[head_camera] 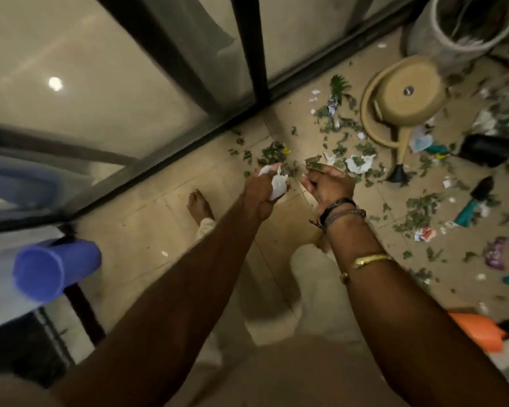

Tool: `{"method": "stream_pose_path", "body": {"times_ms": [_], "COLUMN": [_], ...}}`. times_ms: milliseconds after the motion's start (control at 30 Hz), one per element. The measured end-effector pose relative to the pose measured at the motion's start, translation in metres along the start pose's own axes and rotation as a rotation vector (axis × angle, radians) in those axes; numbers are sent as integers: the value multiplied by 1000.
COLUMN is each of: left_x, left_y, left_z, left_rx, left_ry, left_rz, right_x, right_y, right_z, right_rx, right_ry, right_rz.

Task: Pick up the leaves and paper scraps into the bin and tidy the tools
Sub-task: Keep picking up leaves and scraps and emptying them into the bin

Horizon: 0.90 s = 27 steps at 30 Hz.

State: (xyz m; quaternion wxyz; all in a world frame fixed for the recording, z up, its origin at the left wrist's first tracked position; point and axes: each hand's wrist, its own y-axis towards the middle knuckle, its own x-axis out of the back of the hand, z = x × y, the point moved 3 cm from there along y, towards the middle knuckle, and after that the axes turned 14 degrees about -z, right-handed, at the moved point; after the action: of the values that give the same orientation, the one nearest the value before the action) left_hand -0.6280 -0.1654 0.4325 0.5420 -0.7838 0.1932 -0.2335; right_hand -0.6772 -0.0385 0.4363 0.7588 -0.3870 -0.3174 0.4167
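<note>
Head view: left hand [259, 195], fingers curled round white paper [278, 186]; right hand [332, 188], fingers pinching leaves [313, 165] at the floor [159, 207]. More leaves and scraps [359, 164] lie scattered beyond. Judged light, limp, crumbly: gather in bunched handfuls.

On the floor [147, 212] beside the glass door [100, 98]: leaves [269, 152] and paper scraps [360, 163]. Right of them, a watering can [406, 95]. Nearer, further right, a trowel [476, 198].
</note>
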Motion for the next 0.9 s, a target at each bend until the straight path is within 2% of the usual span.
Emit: {"method": "stream_pose_path", "body": {"times_ms": [100, 200, 267, 367, 500, 733, 833, 900], "left_x": [33, 66, 86, 130, 211, 400, 477, 523], "left_y": [-70, -117, -136, -154, -167, -174, -166, -164], "left_z": [6, 9, 9, 11, 15, 36, 50, 57], "left_rx": [-10, 2, -5, -70, -108, -166, -251, -259], "left_ry": [-82, -267, -347, -419, -570, -790, -731, -782], "left_rz": [-82, -39, 13, 7, 14, -82, -235, -284], "right_x": [19, 33, 37, 37, 34, 9, -1, -13], "right_y": [-75, -129, -156, -196, -256, -373, -419, -444], "right_z": [21, 24, 20, 0, -53, -191, -246, -280], "right_rx": [20, 81, 109, 137, 195, 195, 181, 178], "right_ry": [-63, -141, -169, -242, -370, -492, -563, -627], "right_rz": [79, 115, 137, 192, 268, 470, 548, 590]}}
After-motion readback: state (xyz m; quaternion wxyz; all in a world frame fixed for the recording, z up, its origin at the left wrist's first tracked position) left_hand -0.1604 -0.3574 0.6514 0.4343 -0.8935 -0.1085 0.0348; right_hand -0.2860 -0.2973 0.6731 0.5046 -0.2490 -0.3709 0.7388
